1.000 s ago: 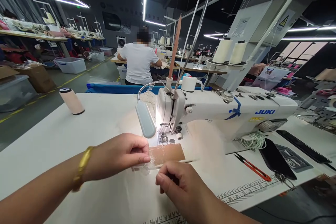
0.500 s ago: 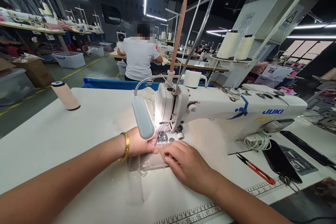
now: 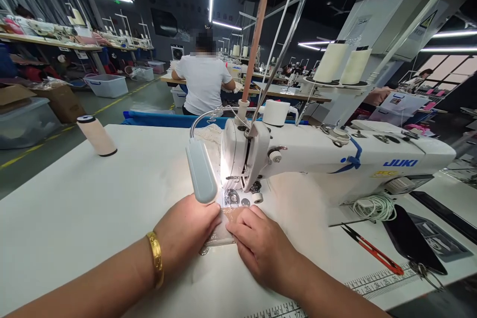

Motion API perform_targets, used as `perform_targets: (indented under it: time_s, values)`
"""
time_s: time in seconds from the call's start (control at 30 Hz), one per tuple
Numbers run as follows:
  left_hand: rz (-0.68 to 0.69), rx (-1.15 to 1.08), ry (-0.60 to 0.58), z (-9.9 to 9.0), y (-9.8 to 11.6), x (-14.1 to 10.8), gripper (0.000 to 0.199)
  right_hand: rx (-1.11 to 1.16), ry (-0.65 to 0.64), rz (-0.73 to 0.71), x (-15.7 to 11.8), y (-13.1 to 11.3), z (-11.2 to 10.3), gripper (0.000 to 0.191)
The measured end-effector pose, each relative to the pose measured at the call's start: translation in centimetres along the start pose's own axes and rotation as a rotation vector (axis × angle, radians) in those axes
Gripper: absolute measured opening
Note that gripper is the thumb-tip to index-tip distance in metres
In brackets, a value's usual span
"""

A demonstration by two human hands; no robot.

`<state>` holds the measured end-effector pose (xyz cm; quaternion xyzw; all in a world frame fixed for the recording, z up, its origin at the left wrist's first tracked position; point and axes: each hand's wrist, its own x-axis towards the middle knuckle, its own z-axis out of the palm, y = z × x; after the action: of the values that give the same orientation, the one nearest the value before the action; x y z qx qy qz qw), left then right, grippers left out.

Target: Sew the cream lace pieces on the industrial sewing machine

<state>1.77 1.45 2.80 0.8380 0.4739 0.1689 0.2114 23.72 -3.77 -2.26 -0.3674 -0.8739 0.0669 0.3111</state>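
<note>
A white sewing machine [image 3: 309,149] stands on the white table, its lamp [image 3: 201,171] shining beside the needle area. Sheer pale fabric [image 3: 220,236] lies just in front of the presser foot. My left hand [image 3: 188,223], with a gold bangle at the wrist, has its fingers closed on the fabric's left side. My right hand [image 3: 259,241] pinches the fabric on its right side, fingers curled. The left fingertips are partly hidden. Lace [image 3: 209,134] lies behind the machine head.
A thread cone [image 3: 97,136] stands at the table's far left. Red-handled snips [image 3: 372,251], a black phone [image 3: 413,238] and coiled cord [image 3: 374,207] lie to the right. A printed ruler [image 3: 376,283] runs along the front edge. A person in a white shirt [image 3: 204,82] sits ahead.
My left hand has turned and drawn back toward me from beside the needle area. The clear flap of fabric at the front left is now covered. The view has shifted slightly.
</note>
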Motion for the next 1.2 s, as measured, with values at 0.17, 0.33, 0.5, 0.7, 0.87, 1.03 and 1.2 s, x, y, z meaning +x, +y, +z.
perform_targets:
  time_s: [0.17, 0.33, 0.5, 0.7, 0.87, 1.03, 1.2]
  values:
    - [0.172, 0.271, -0.002, 1.8, -1.8, -0.9, 0.029, -0.029, 0.014, 0.004, 0.0, 0.1, 0.4, 0.027]
    - [0.295, 0.246, 0.103, 1.7, -3.0, 0.0, 0.017, -0.059, -0.011, 0.032, 0.1, 0.0, 0.7, 0.026]
    - [0.311, 0.179, 0.1, 1.5, -3.2, 0.5, 0.017, -0.067, -0.028, 0.062, 0.2, -0.3, 0.8, 0.028]
    - [0.336, 0.113, 0.092, 1.8, -4.2, 0.9, 0.022, -0.079, -0.013, 0.068, 0.2, -0.4, 1.0, 0.034]
    - [0.336, 0.101, 0.083, 1.8, -4.5, 1.0, 0.021, -0.098, 0.016, 0.063, 0.1, -0.3, 1.5, 0.032]
    - [0.333, 0.11, 0.064, 1.8, -4.3, 1.0, 0.025, -0.111, 0.007, 0.06, 0.1, -0.2, 1.4, 0.031]
    - [0.337, 0.117, 0.075, 1.8, -4.3, 1.1, 0.021, -0.125, 0.011, 0.065, 0.1, -0.4, 1.4, 0.033]
